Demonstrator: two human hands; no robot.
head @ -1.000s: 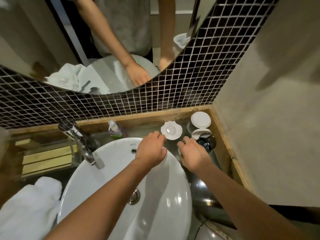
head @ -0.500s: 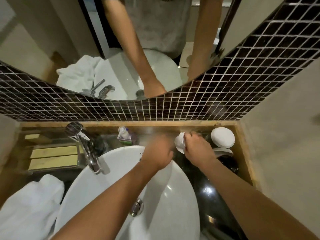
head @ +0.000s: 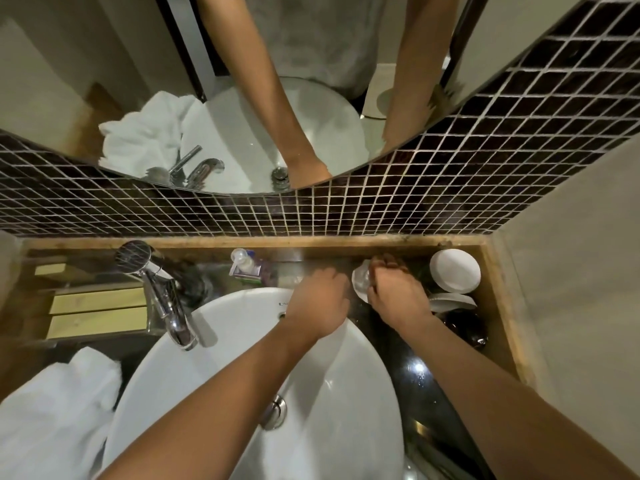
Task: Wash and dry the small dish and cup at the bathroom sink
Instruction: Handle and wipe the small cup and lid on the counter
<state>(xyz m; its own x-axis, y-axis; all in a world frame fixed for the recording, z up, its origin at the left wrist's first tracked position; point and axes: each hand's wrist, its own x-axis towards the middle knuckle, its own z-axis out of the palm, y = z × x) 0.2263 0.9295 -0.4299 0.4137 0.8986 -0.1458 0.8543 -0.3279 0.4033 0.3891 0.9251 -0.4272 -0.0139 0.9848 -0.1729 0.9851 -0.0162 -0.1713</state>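
Head view: right hand (head: 398, 296) curled on the rim of the dish (head: 360, 278), which is on the dark counter (head: 415, 368) just right of the sink (head: 332, 403). Left hand (head: 320, 301) loosely curled over the sink's back rim, just beside the dish; whether it holds anything cannot be told. Towel (head: 52, 417) left of sink. White lid (head: 454, 270) in far right corner; cup not identifiable

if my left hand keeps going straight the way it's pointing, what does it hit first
Probably nothing on the counter: the left hand points toward the back, past the small dish, so the wooden ledge looks first. Depth is unclear.
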